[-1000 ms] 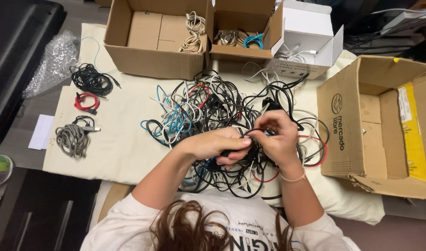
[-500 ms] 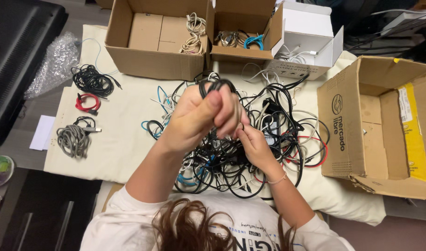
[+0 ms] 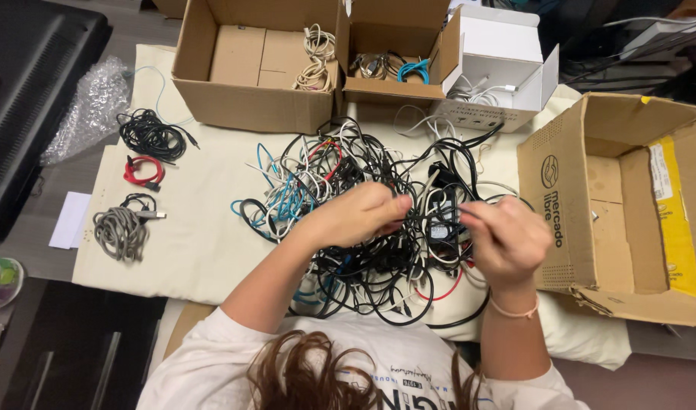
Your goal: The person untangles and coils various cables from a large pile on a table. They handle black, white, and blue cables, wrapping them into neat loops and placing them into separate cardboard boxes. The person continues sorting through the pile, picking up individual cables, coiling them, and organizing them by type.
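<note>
Tangled cable pile (image 3: 363,197) partly hidden beneath both hands.

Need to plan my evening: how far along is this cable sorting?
Done: black coil, red coil and grey coil lie apart. In hand: left hand and right hand stretch a black cable. Left: the big tangle.
</note>
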